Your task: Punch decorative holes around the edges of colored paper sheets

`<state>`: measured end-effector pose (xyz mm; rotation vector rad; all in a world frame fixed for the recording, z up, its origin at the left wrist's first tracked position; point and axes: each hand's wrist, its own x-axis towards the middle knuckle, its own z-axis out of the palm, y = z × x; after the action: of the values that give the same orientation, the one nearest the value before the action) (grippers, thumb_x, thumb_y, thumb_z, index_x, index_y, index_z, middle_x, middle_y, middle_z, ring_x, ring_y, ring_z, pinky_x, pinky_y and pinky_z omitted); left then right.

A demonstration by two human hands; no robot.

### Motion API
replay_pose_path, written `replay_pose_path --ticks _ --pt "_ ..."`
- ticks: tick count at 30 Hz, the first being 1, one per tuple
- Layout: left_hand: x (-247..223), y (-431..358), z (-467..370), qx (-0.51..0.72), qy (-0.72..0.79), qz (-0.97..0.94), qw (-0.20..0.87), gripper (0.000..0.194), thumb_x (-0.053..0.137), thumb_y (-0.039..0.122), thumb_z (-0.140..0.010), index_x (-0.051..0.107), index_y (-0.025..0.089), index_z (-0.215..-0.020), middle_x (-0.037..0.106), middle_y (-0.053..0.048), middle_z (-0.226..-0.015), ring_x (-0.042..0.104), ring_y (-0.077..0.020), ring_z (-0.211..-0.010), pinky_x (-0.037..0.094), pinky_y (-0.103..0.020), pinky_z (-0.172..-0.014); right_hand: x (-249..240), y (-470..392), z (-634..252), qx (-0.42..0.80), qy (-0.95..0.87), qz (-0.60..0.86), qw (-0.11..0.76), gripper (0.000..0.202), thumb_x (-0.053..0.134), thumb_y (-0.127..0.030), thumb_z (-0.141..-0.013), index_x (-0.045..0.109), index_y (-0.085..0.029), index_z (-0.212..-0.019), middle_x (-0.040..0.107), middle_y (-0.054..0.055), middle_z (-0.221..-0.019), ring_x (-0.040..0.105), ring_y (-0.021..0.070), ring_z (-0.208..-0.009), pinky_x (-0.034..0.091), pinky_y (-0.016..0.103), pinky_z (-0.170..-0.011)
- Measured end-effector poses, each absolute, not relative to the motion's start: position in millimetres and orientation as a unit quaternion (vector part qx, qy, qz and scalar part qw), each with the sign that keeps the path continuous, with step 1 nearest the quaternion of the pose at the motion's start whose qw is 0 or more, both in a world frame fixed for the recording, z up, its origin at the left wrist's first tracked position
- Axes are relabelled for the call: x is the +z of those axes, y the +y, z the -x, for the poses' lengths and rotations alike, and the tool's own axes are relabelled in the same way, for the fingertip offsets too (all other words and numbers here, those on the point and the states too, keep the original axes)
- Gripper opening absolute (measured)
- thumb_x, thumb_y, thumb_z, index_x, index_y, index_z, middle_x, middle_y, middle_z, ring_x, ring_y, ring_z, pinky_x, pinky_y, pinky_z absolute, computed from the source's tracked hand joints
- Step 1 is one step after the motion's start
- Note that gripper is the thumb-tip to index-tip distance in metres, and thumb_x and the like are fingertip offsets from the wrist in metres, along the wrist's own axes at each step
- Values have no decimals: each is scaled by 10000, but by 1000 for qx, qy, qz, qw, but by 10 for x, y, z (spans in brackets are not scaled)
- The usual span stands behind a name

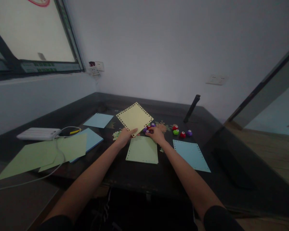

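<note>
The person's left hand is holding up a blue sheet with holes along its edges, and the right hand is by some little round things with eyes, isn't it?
Not quite: the head view shows the left hand holding up a pale yellow sheet, not a blue one. The rest is right.

1. The raised sheet [135, 117] was coloured pale yellow, edged with dark dots.
2. The middle sheet [142, 150] was tinted pale green.
3. The balls [182, 135] were coloured red, green and purple.
4. The black table [118, 173] was patterned with flowers.
</note>
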<state>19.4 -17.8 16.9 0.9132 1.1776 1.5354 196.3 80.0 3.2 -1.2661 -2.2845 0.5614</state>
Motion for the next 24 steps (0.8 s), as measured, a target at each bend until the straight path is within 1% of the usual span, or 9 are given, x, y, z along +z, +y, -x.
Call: replay_pose_path --ticks 5,9,11,15,18,20,22,24 --pt "173 -189 -203 627 482 -379 481 398 743 261 -645 646 131 -1009 684 -116 -1055 670 -180 -699 546 -276 -617 58 746 -1936 173 -839 468 215 307 681 -368 -727 667 -208 -989 651 56 -972 598 204 -885 423 290 -719" --pt "181 -188 -204 624 490 -375 480 386 745 261 -639 649 118 -985 697 -115 -1010 666 -176 -668 543 -277 -617 76 719 -1930 164 -838 479 203 306 666 -383 -741 658 -206 -990 643 64 -990 594 213 -894 425 298 -725" --pt "180 -184 -200 624 492 -375 477 386 743 264 -641 647 118 -985 694 -116 -1022 666 -174 -667 543 -277 -618 74 716 -1930 160 -839 479 201 320 656 -398 -750 649 -198 -1000 637 73 -1004 592 218 -900 423 300 -730" --pt "171 -171 -189 631 494 -372 468 391 740 242 -638 640 123 -998 681 -116 -1065 671 -177 -694 548 -281 -632 43 749 -1935 163 -842 468 212 312 584 -401 -815 629 -171 -1020 637 93 -991 593 216 -896 421 305 -750" --pt "159 -163 -182 626 500 -374 466 397 739 237 -640 641 117 -1006 685 -123 -1052 676 -191 -725 550 -285 -642 19 795 -1956 190 -830 463 248 287 568 -381 -828 623 -155 -996 652 97 -936 602 214 -863 431 315 -753" --pt "154 -164 -184 624 502 -375 466 406 740 236 -643 640 120 -1019 686 -123 -1049 677 -197 -743 552 -290 -649 12 817 -1990 231 -812 449 293 258 579 -356 -816 619 -144 -958 661 93 -898 612 209 -831 447 320 -743" --pt "157 -170 -193 625 500 -376 467 409 739 227 -646 639 129 -1030 681 -117 -1068 677 -198 -759 554 -297 -658 18 826 -2049 289 -783 429 346 246 609 -347 -783 612 -137 -911 667 86 -868 623 200 -799 467 316 -724" --pt "166 -178 -207 628 499 -373 467 397 738 212 -645 642 134 -1022 674 -114 -1088 676 -196 -763 556 -302 -666 38 820 -2134 339 -748 412 395 277 643 -362 -737 603 -135 -891 668 83 -860 631 192 -784 483 305 -708"
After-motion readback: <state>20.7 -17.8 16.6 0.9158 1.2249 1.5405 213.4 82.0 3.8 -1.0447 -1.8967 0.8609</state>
